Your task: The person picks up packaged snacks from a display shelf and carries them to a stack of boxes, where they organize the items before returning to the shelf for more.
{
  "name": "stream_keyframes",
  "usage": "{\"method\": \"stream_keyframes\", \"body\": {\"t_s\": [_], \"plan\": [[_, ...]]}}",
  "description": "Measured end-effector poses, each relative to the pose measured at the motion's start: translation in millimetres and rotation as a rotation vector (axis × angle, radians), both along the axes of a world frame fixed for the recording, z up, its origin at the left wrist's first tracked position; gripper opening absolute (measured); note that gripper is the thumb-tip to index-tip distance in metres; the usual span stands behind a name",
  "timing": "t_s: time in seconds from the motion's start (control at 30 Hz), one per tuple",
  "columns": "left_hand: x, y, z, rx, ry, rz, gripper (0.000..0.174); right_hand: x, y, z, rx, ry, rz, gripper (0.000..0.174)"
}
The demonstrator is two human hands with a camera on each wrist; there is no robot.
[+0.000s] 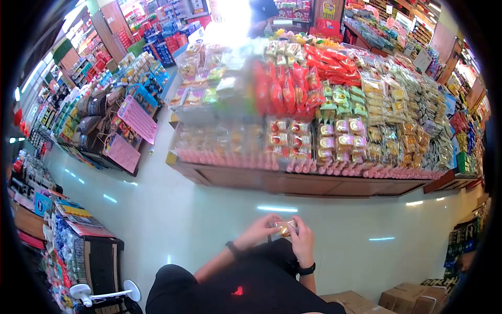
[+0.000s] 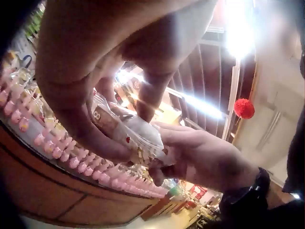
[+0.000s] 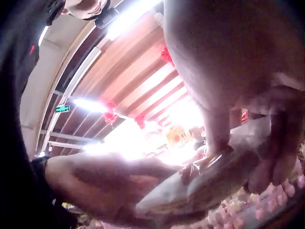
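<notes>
A person's left hand [image 1: 259,228] and right hand [image 1: 303,243] pinch a small clear packet [image 1: 285,227] between them before a stocked table [image 1: 314,183], its load likely light, slick-wrapped and crushable, best held by the edges.

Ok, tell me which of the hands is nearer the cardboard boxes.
Right. The right hand is up and left of the cardboard boxes in the head view; the left hand is farther left, beyond the packet.

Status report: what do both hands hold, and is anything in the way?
Left hand, right hand: gripping small, clear plastic packet with yellowish contents. Packet apart from long brown counter. Fingers partly cover it; no other obstruction seen.
</notes>
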State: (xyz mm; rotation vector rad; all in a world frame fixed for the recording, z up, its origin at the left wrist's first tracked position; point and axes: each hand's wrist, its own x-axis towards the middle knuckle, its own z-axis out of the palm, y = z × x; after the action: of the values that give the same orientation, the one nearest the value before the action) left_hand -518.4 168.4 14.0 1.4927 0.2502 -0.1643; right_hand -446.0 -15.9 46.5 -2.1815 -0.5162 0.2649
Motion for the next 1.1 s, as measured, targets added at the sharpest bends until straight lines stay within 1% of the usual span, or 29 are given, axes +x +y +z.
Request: {"method": "stream_keyframes", "body": {"t_s": [0.1, 0.23, 0.33, 0.4, 0.43, 0.47, 0.5, 0.53, 0.57, 0.6, 0.63, 0.67, 0.7, 0.77, 0.8, 0.9, 1.0, 1.1], "plan": [[30.7, 3.5, -10.4, -0.065, 0.001, -0.026, 0.04, 33.4, -2.5, -25.8, 0.092, 0.001, -0.025, 0.031], [63.5, 10.5, -9.8, -0.103, 0.052, -0.041, 0.043, 70.0, -1.2, -45.2, 0.122, 0.019, -0.003, 0.028], [74.6, 12.0, -7.6, -0.068, 0.049, 0.018, 0.044, 86.7, 4.4, -50.9, 0.101, 0.053, 0.02, 0.027], [77.9, 15.7, -3.6, -0.002, 0.119, 0.069, 0.045, 98.7, 11.5, -51.0, 0.096, 0.079, 0.071, 0.027], [78.0, 19.4, -1.2, 0.029, 0.157, 0.1, 0.045, 103.8, 16.6, -54.5, 0.112, 0.046, 0.095, 0.027], [79.1, 24.8, -2.8, 0.038, 0.137, 0.111, 0.044, 109.3, 22.6, -61.0, 0.126, 0.015, 0.124, 0.027], [79.3, 30.0, -2.8, 0.131, 0.162, 0.136, 0.043, 112.8, 28.7, -61.1, 0.12, 0.014, 0.151, 0.028], [79.3, 35.3, -9.2, 0.108, 0.151, 0.154, 0.043, 116.3, 35.5, -59.1, 0.115, 0.012, 0.177, 0.028], [82.0, 43.2, -15.6, 0.091, 0.131, 0.172, 0.043, 121.4, 43.9, -57.0, 0.107, 0.029, 0.195, 0.029], [81.4, 49.6, -13.5, 0.145, 0.155, 0.209, 0.042, 125.0, 53.9, -52.0, 0.101, 0.043, 0.209, 0.029], [80.3, 56.1, -17.9, 0.118, 0.144, 0.236, 0.041, 127.8, 63.9, -49.4, 0.097, 0.056, 0.217, 0.03], [80.8, 64.8, -25.2, 0.091, 0.131, 0.259, 0.04, 131.6, 74.2, -54.6, 0.103, -0.063, 0.237, 0.033], [80.7, 73.7, -33.6, 0.062, 0.12, 0.279, 0.039, 133.7, 83.8, -52.5, 0.071, -0.001, 0.241, 0.035], [79.0, 96.2, -54.2, 0.096, 0.124, 0.283, 0.037, 138.0, 103.9, -45.6, -0.001, 0.124, 0.244, 0.038], [79.1, 106.6, -53.1, 0.112, 0.126, 0.284, 0.035, 140.2, 114.4, -45.8, -0.029, 0.113, 0.258, 0.04], [80.6, 142.1, -46.5, 0.089, 0.162, 0.376, 0.036, 149.0, 156.7, -48.1, -0.08, 0.078, 0.301, 0.044], [92.9, 181.4, -53.6, 0.245, -0.037, 0.466, 0.03, 160.8, 202.5, -46.1, -0.105, 0.003, 0.314, 0.044], [103.9, 222.8, -93.1, 0.12, 0.023, 0.57, 0.043, 167.3, 255.5, -49.0, -0.147, -0.111, 0.27, 0.039]]}}
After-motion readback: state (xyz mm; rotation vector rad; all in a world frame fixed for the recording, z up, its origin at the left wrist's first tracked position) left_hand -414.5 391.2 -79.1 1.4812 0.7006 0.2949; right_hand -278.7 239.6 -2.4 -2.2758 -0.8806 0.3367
